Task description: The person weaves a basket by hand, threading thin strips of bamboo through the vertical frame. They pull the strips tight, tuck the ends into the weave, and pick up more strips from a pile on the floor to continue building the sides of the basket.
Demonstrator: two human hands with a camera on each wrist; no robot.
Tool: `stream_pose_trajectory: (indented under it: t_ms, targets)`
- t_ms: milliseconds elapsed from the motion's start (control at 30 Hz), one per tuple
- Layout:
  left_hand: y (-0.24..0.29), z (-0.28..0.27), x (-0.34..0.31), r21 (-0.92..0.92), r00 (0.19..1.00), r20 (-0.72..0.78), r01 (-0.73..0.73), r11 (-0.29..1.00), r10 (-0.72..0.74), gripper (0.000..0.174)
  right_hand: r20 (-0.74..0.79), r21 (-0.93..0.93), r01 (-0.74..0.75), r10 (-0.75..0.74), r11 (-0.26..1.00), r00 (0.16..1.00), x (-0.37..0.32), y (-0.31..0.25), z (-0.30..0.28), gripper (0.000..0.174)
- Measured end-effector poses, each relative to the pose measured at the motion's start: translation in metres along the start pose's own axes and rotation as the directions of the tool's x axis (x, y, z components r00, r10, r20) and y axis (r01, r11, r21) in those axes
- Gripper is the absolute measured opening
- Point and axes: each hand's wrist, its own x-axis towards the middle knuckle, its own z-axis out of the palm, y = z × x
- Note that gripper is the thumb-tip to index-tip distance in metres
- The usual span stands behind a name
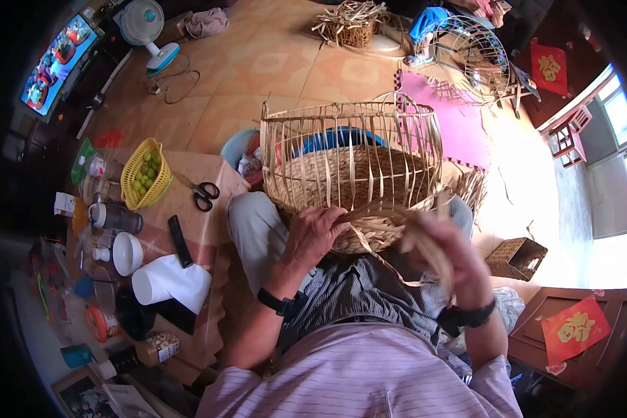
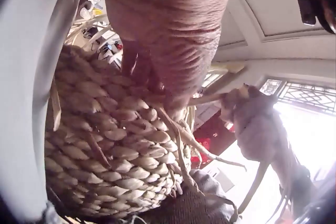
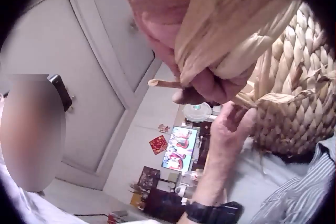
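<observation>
A half-woven basket point(image 1: 355, 177) rests on the person's lap, its lower part tightly plaited from dried plant strips and its upper part an open frame of thin rods. The left hand point(image 1: 312, 240) pinches the near edge of the weave, where loose strip ends point(image 2: 178, 137) stick out below the fingers. To its right, the right hand point(image 1: 460, 261) grips a bundle of flat, pale dried strips point(image 3: 226, 29). A thin stick end point(image 3: 164, 84) pokes out beside its fingertips. The plaited wall point(image 2: 105, 145) fills much of the left wrist view.
A low table point(image 1: 209, 171) on the left carries black-handled scissors point(image 1: 205, 196), a yellow basket point(image 1: 161, 189) of green fruit, a remote control point(image 1: 180, 242) and a white roll point(image 1: 181, 282). A small woven basket point(image 1: 515, 258) lies at right, near a pink mat point(image 1: 446, 118).
</observation>
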Motion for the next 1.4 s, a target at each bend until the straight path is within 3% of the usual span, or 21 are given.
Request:
stream_pose_trajectory:
  t_ms: [33,67,167,233,300,333,367,400,433,467,500,533,633,667,733,933,1067,1133,1200,1267,1400]
  targets:
    - [0.002,0.000,0.001,0.009,1.000,0.009,0.020,1.000,-0.020,0.025,0.145,0.131,0.077,-0.096,0.988,0.985,-0.013,-0.011,-0.025,0.064]
    - [0.005,-0.002,0.002,0.018,0.999,0.018,0.043,0.999,-0.043,0.025,0.013,-0.129,0.444,-0.446,0.887,0.895,-0.036,-0.014,-0.056,0.064]
    - [0.006,0.001,0.002,0.016,0.997,0.002,0.075,0.997,-0.075,0.023,-0.094,-0.013,0.774,-0.772,0.632,0.629,-0.085,-0.067,-0.171,0.045]
    - [0.007,0.001,0.002,0.008,0.995,-0.001,0.098,0.995,-0.098,0.023,0.061,-0.103,0.878,-0.878,0.468,0.475,-0.105,-0.089,-0.202,0.037]
    - [0.009,0.000,0.003,0.005,0.990,0.022,0.140,0.990,-0.140,0.023,-0.384,-0.051,0.849,-0.795,0.526,0.470,-0.127,-0.065,-0.248,0.026]
    - [0.009,0.001,0.003,-0.011,0.990,0.011,0.143,0.990,-0.143,0.023,-0.481,-0.192,0.739,-0.719,0.645,0.503,-0.122,-0.050,-0.241,0.021]
    - [0.008,0.002,0.002,-0.026,0.989,0.004,0.146,0.989,-0.146,0.023,-0.431,-0.476,0.418,-0.620,0.774,0.656,-0.104,-0.027,-0.209,0.016]
    - [0.008,0.003,0.001,-0.040,0.989,0.002,0.146,0.988,-0.146,0.024,-0.362,-0.649,0.160,-0.487,0.744,0.795,-0.088,-0.007,-0.171,0.014]
    - [0.008,0.004,0.001,-0.049,0.989,-0.016,0.149,0.988,-0.150,0.023,-0.252,-0.741,0.068,-0.371,0.668,0.894,-0.069,0.008,-0.128,0.015]
    - [0.009,0.005,0.000,-0.057,0.988,-0.033,0.150,0.987,-0.152,0.022,-0.168,-0.673,0.006,-0.160,0.740,0.973,-0.053,0.013,-0.090,0.018]
    - [0.010,0.006,0.001,-0.064,0.987,-0.053,0.151,0.987,-0.154,0.021,-0.033,-0.789,0.126,-0.247,0.601,0.968,-0.033,0.027,-0.063,0.022]
    - [0.010,0.005,0.001,-0.053,0.984,-0.027,0.177,0.983,-0.178,0.022,-0.042,-0.857,0.086,-0.235,0.508,0.971,-0.014,0.025,-0.026,0.027]
    - [0.012,0.003,0.001,-0.014,0.966,0.044,0.254,0.967,-0.253,0.023,0.048,-0.766,0.259,-0.349,0.589,0.936,0.040,0.055,0.006,0.037]
    - [0.012,0.003,0.000,-0.019,0.975,0.019,0.223,0.975,-0.223,0.022,0.054,-0.453,0.330,-0.344,0.828,0.937,0.061,0.072,0.009,0.034]
    - [0.011,0.004,-0.001,-0.032,0.986,-0.037,0.161,0.986,-0.162,0.019,0.032,-0.257,0.333,-0.336,0.907,0.941,0.079,0.077,0.028,0.031]
    - [0.002,0.011,-0.005,-0.059,0.993,-0.070,0.087,0.994,-0.091,0.022,-0.134,-0.522,0.456,-0.597,0.721,0.791,0.117,0.091,0.014,0.008]
    - [0.016,0.016,-0.010,0.135,0.990,-0.069,0.131,0.982,-0.123,0.027,-0.289,-0.538,0.244,-0.449,0.807,0.846,0.139,0.062,-0.012,0.008]
    - [0.015,0.029,-0.020,0.334,0.999,-0.031,0.031,0.942,-0.022,0.030,-0.282,-0.533,0.278,-0.478,0.799,0.832,0.151,0.065,-0.023,0.009]
    - [0.025,0.036,-0.024,0.554,0.998,0.069,-0.028,0.832,-0.012,0.041,-0.173,-0.646,0.251,-0.458,0.721,0.872,0.151,0.058,-0.021,0.011]
    - [0.035,0.042,-0.023,0.734,0.996,0.080,-0.037,0.678,-0.032,0.058,-0.048,-0.581,0.385,-0.503,0.717,0.863,0.145,0.049,0.004,0.015]
    - [0.036,0.060,-0.020,0.848,0.992,0.096,-0.036,0.528,-0.085,0.069,0.189,-0.849,0.461,-0.668,0.256,0.719,0.152,0.049,0.003,0.022]
